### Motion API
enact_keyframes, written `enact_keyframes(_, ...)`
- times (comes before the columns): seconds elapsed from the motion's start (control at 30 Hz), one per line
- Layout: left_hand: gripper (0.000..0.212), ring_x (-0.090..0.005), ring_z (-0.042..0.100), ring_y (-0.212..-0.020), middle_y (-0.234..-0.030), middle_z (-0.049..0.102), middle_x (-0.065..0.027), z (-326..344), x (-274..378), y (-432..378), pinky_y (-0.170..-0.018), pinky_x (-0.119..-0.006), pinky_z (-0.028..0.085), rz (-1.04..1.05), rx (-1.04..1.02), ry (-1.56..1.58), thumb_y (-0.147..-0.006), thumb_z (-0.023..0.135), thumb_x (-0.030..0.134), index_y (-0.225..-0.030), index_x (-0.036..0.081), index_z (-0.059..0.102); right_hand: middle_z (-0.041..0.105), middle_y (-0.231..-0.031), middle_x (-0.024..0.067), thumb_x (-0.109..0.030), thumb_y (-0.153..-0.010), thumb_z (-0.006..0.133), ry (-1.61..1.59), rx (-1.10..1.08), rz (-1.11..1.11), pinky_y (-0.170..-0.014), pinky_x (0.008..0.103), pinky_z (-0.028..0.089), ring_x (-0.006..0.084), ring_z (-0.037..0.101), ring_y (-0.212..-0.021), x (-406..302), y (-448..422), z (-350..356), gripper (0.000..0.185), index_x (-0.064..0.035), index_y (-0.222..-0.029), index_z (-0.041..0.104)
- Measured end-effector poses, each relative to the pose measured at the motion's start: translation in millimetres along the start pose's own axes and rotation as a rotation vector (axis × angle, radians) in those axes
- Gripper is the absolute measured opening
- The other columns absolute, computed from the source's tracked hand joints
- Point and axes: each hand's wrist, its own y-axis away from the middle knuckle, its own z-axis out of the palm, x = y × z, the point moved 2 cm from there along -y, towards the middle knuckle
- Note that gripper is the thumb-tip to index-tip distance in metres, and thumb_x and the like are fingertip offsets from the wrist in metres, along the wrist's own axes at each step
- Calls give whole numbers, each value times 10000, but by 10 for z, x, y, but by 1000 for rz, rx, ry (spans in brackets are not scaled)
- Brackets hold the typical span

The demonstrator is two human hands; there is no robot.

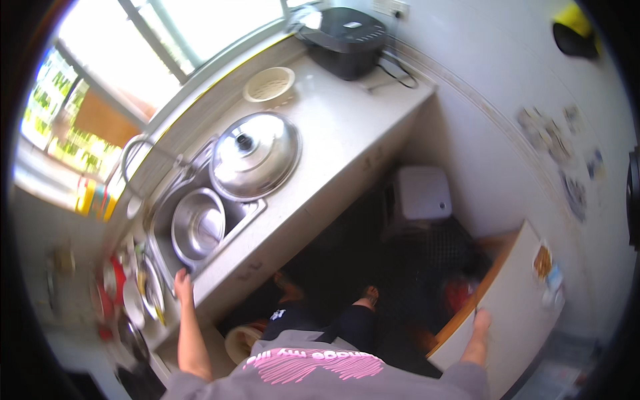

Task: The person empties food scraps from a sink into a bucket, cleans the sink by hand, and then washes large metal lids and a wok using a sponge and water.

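My left hand [183, 286] is at the near corner of the stainless steel sink [162, 250], its fingers partly curled. Whether it grips the rim or only rests there is unclear. Inside the sink sits a steel basin [200, 225], and a domed steel wok lid [255, 155] with a black knob lies over the sink's far end and the counter [325, 145]. Off to the right, my right hand [482, 320] is over a white surface with a wooden edge [487, 280]. A small dark thing shows at its fingertips, too blurred to name.
A dark rice cooker [345, 42] with a cord and a cream plastic basket [270, 85] stand on the far counter. Dishes [142, 295] crowd the left side. Below are a white lidded bin [425, 192], a red object [457, 295] and a pale bucket [241, 342] near my legs.
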Motion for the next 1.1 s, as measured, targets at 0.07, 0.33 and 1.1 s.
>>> enact_keyframes(0.07, 370, -235, 538, -1027, -1090, 582, -143, -432, -578, -92, -905, -325, 400, -38, 73, -35, -767, 497, 53, -1128, -20, 530, 603, -884, 93, -179, -856, 474, 14, 159, -6, -693, 387, 490, 246, 607, -801, -193, -153, 56, 152, -87, -892, 590)
enact_keyframes(0.33, 413, -157, 496, -839, -1101, 520, -63, -932, -503, -155, -623, -286, 423, -168, 154, -94, -742, 441, 52, -1149, 46, 507, 623, -775, 143, -78, -824, 451, 42, 193, 128, -623, 369, 520, 303, 627, -707, -433, 428, 120, 151, -30, -851, 591)
enact_keyframes(1.1, 325, -165, 567, -906, -1122, 539, -92, 429, 1559, 981, -723, -280, 488, -82, -165, 631, -847, 485, 58, -1171, 33, 493, 526, -776, 147, -32, -707, 531, -629, 668, -835, -616, 426, 456, 343, 553, -707, -3374, 1033, -4168, 111, -20, -816, 547)
